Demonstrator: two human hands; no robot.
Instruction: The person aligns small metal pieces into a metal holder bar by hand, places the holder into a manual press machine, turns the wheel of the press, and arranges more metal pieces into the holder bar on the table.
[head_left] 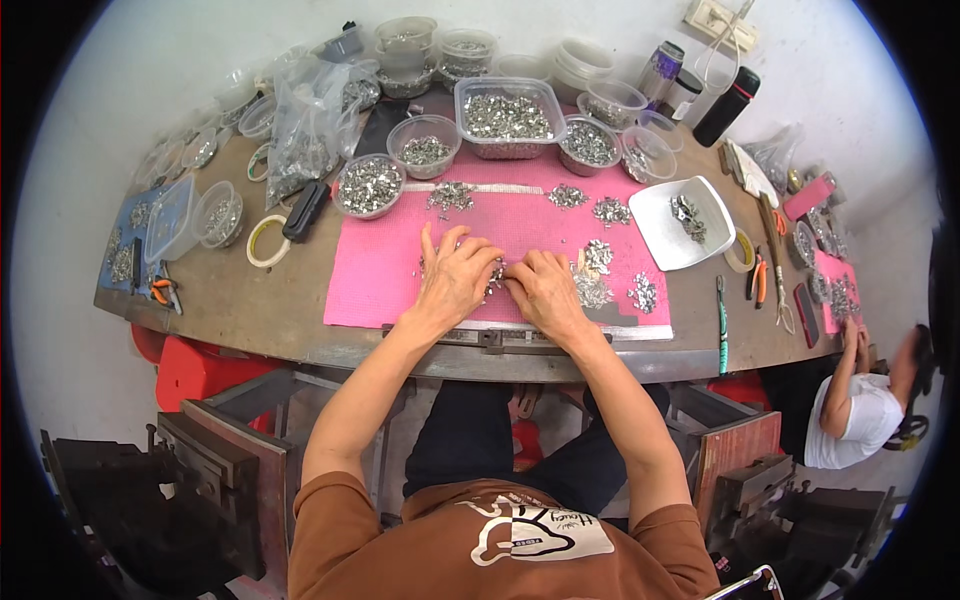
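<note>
My hands nearly meet over the pink mat [380, 280], close to the table's front edge. Several small silver metal pieces [493, 284] lie or are held between them. My left hand [457, 275] has its outer fingers spread, while thumb and index finger pinch at a small metal piece. With its fingers curled in, my right hand [548, 293] points toward the same spot; what its fingertips hold is too small to make out. Beside it lies a heap of flat metal bits [592, 290]. Farther up the mat are more loose heaps [452, 196].
Tubs of metal parts [508, 118] line the back, with a white tray [665, 235] at right. Tape [266, 243] and a black stapler-like tool [306, 211] lie left; pliers [760, 280] and a toothbrush [722, 325] right. Another person [850, 415] works far right.
</note>
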